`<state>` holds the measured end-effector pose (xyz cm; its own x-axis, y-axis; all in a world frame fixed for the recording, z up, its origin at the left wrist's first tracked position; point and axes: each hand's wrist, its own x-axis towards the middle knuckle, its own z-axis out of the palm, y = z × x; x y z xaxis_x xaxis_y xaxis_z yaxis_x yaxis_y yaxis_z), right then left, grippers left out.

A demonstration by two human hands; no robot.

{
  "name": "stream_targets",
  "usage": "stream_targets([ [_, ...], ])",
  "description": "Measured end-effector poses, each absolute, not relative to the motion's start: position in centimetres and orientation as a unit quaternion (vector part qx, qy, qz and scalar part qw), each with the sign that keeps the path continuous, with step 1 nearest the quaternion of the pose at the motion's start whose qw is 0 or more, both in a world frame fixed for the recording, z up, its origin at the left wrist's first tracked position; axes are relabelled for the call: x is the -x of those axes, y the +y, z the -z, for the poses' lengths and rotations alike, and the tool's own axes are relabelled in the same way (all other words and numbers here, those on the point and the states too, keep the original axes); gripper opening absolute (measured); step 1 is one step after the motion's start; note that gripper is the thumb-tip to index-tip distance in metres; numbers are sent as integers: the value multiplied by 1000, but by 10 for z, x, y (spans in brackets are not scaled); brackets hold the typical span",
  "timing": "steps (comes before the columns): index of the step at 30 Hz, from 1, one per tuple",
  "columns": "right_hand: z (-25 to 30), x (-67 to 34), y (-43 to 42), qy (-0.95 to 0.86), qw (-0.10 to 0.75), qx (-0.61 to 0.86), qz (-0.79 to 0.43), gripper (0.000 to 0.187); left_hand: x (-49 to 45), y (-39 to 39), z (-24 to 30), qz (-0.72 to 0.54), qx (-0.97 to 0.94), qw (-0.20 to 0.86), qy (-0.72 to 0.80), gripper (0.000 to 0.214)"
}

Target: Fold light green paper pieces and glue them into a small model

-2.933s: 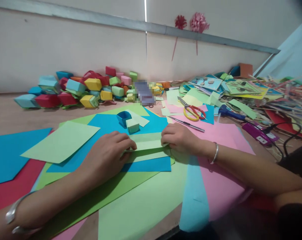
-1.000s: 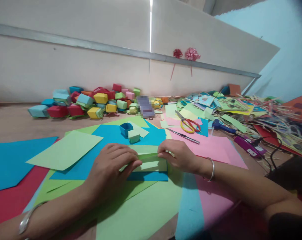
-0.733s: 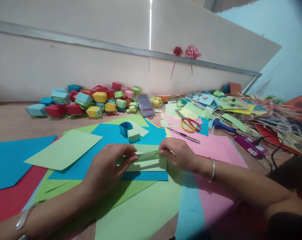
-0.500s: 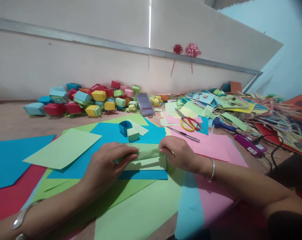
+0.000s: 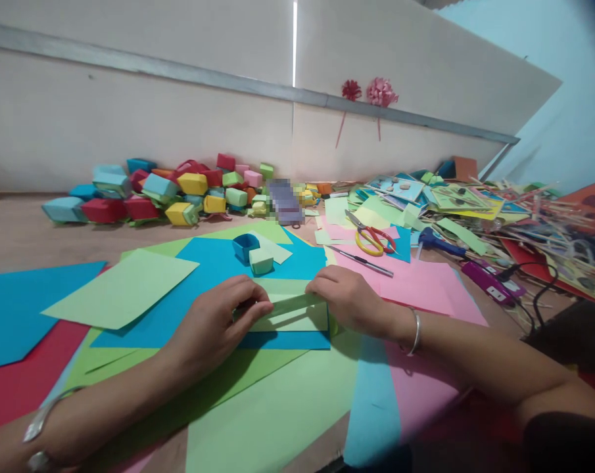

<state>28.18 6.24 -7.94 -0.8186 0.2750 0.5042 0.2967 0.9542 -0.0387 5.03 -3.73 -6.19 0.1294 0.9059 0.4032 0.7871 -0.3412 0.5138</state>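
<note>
A pale wall (image 5: 203, 125) rises behind the counter (image 5: 11, 236). From the left, finished boxes (image 5: 107, 210) sit heaped at the back. In front of the right end of that heap, a blue cup (image 5: 246, 246) and a green box (image 5: 261, 261) stand near the work. The left hand (image 5: 223, 307) pinches one end of a green strip (image 5: 297, 320), which rests over a blue sheet (image 5: 287, 340); the right hand (image 5: 346, 295) grips its other end, fingers drawn in. Creasing looks partly done: one band is raised between the hands, but it is not pressed flat and no box shape shows. Farther right, the knife (image 5: 363, 261) and scissors (image 5: 362, 227) lie unused. Against the frame half a second earlier, the raised band looks slimmer; cup, box and tools have not moved.
</note>
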Motion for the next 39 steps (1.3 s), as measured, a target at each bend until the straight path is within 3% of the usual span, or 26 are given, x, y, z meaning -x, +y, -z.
stream_targets([
  [12,78,-274,65,-947,234,183,-122,17,-48,-31,61,-276,-740,117,602,36],
  [23,88,-268,65,-950,197,235,-62,23,-36,-19,71,-190,-766,3,614,28],
  [29,93,-266,65,-943,228,234,-60,16,-34,-16,73,-189,-756,47,625,28],
  [39,89,-270,65,-962,178,207,-7,20,-34,-13,76,-202,-763,49,611,22],
])
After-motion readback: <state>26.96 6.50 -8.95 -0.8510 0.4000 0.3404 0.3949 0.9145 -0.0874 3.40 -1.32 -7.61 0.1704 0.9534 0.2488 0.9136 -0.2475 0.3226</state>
